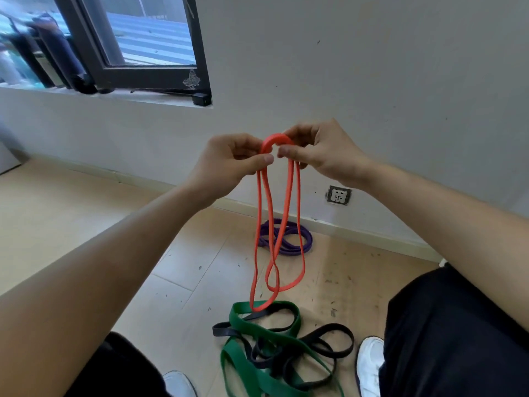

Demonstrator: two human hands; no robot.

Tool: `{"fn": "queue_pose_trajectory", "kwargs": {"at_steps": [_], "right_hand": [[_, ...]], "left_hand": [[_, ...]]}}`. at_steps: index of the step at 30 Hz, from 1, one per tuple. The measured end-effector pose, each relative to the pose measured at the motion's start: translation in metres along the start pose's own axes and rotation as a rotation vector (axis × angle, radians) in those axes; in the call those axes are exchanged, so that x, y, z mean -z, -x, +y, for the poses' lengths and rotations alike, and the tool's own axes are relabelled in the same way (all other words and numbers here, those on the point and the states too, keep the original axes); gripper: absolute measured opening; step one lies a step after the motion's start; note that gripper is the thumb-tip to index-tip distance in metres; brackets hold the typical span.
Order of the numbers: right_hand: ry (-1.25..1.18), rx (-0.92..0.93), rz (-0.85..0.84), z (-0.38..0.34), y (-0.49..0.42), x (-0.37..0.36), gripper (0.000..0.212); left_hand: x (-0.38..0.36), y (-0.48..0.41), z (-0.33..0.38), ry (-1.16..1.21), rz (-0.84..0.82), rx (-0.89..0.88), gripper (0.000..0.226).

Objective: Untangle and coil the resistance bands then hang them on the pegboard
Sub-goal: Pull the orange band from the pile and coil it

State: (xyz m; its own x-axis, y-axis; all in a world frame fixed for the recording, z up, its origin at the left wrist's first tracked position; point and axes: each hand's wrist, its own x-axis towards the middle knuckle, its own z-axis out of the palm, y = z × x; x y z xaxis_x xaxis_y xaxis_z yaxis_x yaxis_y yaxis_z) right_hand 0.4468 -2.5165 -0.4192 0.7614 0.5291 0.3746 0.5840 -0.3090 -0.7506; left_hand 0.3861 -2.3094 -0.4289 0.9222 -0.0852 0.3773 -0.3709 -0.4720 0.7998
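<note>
1. While thumb and curled fingers of the left hand [229, 163] and right hand [326, 151] pinch its top bend, the orange band [274, 138] hangs doubled.
2. Below the fingers: tangled green band [259, 329] and black band [221, 330] on the floor [86, 210].
3. Beyond: coiled purple band [307, 237].

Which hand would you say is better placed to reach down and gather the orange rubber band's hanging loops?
Probably the left hand: the lowest loop of the orange rubber band hangs below it, while the right hand hooks the top.
</note>
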Motion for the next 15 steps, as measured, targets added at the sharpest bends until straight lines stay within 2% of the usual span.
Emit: {"fn": "queue_pose_trajectory", "kwargs": {"at_steps": [5,10,15], "right_hand": [[0.087,0.035,-0.082,-0.003,0.002,0.004,0.025],[0.076,0.043,-0.06,-0.01,0.003,0.011,0.018],[-0.094,0.048,0.004,-0.013,0.005,0.019,0.018]], "left_hand": [[-0.005,0.003,0.001,-0.009,-0.022,-0.04,0.021],[-0.011,0.001,0.003,0.045,-0.015,0.003,0.021],[-0.031,0.006,0.0,0.116,-0.108,0.14,0.044]]}}
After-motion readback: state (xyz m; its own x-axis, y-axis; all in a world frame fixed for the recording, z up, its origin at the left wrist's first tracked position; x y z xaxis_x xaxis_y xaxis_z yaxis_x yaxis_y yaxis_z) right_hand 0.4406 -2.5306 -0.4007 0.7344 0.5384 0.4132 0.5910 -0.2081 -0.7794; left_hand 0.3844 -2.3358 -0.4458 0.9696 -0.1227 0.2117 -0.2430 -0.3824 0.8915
